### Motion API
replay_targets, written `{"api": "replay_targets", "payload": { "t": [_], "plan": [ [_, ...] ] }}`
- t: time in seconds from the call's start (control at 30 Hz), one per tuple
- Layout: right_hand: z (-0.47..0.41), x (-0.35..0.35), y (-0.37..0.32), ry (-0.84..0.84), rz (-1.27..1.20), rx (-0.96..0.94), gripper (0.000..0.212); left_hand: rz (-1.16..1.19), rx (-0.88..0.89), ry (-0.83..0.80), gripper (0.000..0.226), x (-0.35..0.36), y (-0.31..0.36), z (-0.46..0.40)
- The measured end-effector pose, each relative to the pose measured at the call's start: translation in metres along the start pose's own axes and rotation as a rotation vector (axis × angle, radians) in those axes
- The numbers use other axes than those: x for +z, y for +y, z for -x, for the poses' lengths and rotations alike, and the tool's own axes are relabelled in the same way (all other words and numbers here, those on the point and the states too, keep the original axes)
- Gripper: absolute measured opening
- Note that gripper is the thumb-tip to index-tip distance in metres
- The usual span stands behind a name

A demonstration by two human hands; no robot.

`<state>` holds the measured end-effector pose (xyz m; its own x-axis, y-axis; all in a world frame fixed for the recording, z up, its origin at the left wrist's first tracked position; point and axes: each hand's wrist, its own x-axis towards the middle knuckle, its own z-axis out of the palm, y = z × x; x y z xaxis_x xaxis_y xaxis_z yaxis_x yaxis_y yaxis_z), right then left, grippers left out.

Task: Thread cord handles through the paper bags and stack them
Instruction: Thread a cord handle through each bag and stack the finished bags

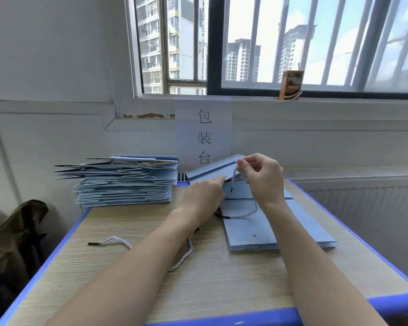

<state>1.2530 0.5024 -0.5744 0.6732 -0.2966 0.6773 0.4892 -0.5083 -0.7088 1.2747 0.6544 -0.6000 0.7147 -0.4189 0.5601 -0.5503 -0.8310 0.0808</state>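
Threading is under way at the far middle of the wood-grain table with the blue rim [64, 234]. The right hand [264, 178] pinches a pale twisted cord handle [234, 176] between thumb and fingertips and holds it up above the flat light-blue paper bag [269, 228], whose upper flap is lifted toward the wall. The left hand [204, 196] rests on the bag's left edge with its fingers reaching toward the flap; whether they pinch paper or cord I cannot tell. The cord's lower run curves across the bag to a dark tip near its left edge, and a small punched hole shows nearer on the panel.

By the look of it, the cord is light, limp and a little slippery, so it is best taken just behind its stiff dark tip, where it can be steered into a hole. The bag is thin card, light and easy to crease; pressing it flat beside the hole seems safer than pulling the flap.

A spare twisted cord [114, 240] lies near left, partly under the left forearm. The tall stack of finished blue bags [125, 182] stands far left, just beside the bag, its layers overhanging the table's left edge, so another bag should go down squarely. Bare tabletop lies near, while the bag's right corner sits close to the right rim.
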Motion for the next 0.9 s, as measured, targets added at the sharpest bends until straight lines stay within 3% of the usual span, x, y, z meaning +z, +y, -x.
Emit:
{"api": "replay_targets", "payload": {
  "t": [0.23, 0.33, 0.53, 0.6, 0.67, 0.77, 0.9],
  "plan": [
    [0.003, 0.003, -0.007, -0.182, -0.278, 0.146, 0.009, 0.589, -0.167, 0.498, 0.006, -0.016, 0.002, -0.001],
    [0.004, 0.002, -0.014, -0.218, -0.383, 0.157, 0.012, 0.842, -0.233, 0.588, 0.008, -0.028, 0.009, -0.003],
    [-0.003, -0.001, -0.010, -0.120, -0.331, 0.182, 0.014, 1.354, -0.531, 0.216, 0.027, -0.030, 0.011, -0.008],
    [-0.002, 0.000, -0.004, -0.192, -0.270, 0.225, 0.026, 1.365, -0.644, 0.021, 0.039, -0.023, 0.009, -0.008],
    [-0.001, 0.002, 0.003, -0.272, -0.150, 0.272, 0.022, 1.302, -0.738, -0.131, 0.044, -0.016, 0.007, -0.007],
    [0.000, 0.005, 0.010, -0.368, -0.012, 0.339, 0.008, 1.277, -0.845, -0.202, 0.043, -0.013, 0.005, -0.007],
    [0.003, 0.006, 0.011, -0.449, 0.001, 0.374, 0.008, 1.236, -0.897, -0.252, 0.030, -0.021, 0.002, -0.007]
  ]
}}
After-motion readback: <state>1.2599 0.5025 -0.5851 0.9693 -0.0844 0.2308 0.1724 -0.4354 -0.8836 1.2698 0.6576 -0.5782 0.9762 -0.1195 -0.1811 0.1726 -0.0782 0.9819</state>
